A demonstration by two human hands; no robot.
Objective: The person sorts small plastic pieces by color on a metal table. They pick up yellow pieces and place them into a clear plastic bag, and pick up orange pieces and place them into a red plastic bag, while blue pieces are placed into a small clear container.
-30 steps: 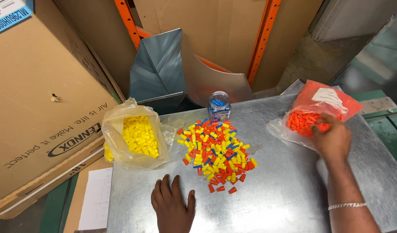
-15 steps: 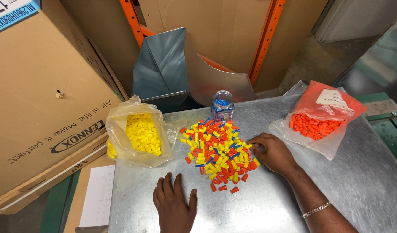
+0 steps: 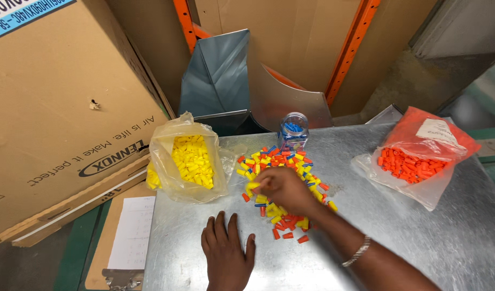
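The person's right hand (image 3: 282,188) reaches across a loose heap of small yellow, orange and blue plastic wire caps (image 3: 282,178) at the middle of the grey sheet-metal table (image 3: 420,237), its fingertips (image 3: 256,188) pinched on a single yellow cap (image 3: 252,186) at the heap's 9 o'clock edge. The left hand (image 3: 226,253) lies flat and released on the bare metal at 7 o'clock from the heap, fingers spread, holding nothing. At 9 o'clock from the heap, just beside it, sits an open clear plastic bag of yellow caps (image 3: 188,161). At 12 o'clock, touching the heap's far edge, stands a small clear jar of blue caps (image 3: 293,131). Well apart at 3 o'clock lies an orange-tinted plastic bag of orange caps (image 3: 420,156). A large brown cardboard box (image 3: 59,108) leans off the table at 10 o'clock, and a clipboard with white paper (image 3: 129,237) lies at 8 o'clock.
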